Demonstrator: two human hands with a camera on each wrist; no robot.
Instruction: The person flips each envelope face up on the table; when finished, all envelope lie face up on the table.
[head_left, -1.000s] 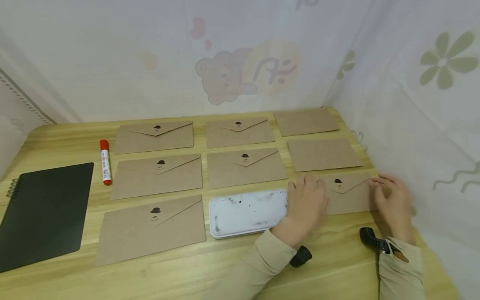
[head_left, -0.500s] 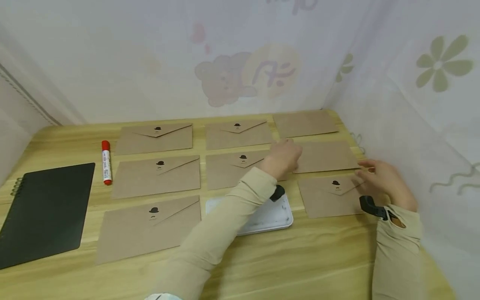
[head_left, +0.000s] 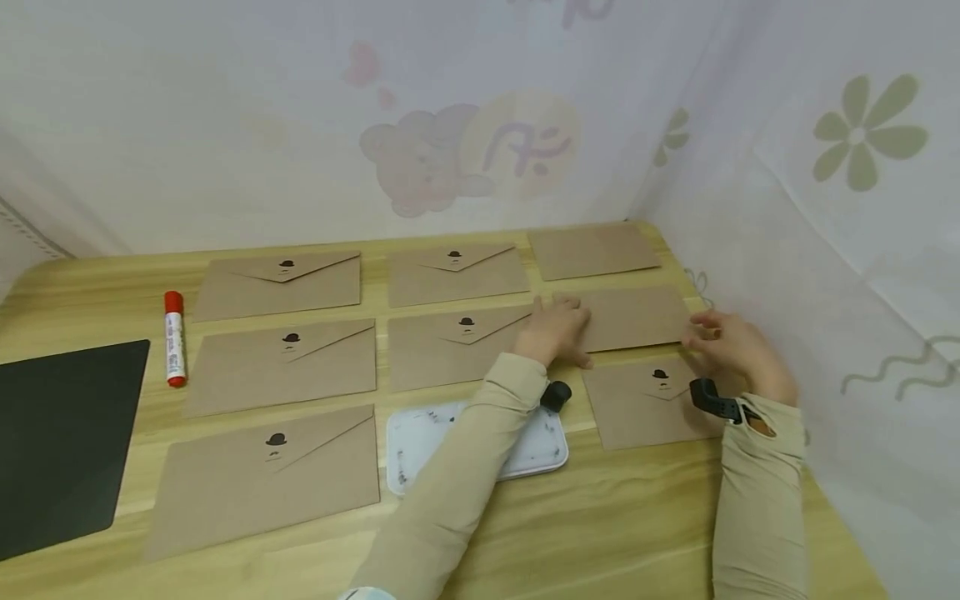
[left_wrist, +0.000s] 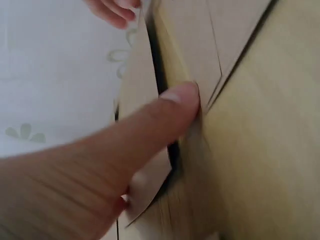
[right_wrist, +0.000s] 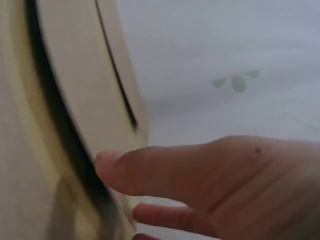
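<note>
A: While the left hand (head_left: 557, 329) pinches the near-left edge of the plain envelope (head_left: 637, 317) in the middle row by the curtain, the right hand (head_left: 731, 346) takes its right end; the thumb is curled onto that edge, so both hands grip it.

B: Going left to right, the risk, as I judge it, starts at the flap envelope (head_left: 457, 346) just beside the left fingers; a careless lift could drag it askew; further right, the envelope with the hat seal (head_left: 652, 400) lies under the right wrist and might shift too.

A: The head view shows the whole grid; the left wrist view alone shows the thumb (left_wrist: 175, 107) pressed on the raised edge; the right wrist view is too blurred to add more than a thumb (right_wrist: 150, 167) on paper.
</note>
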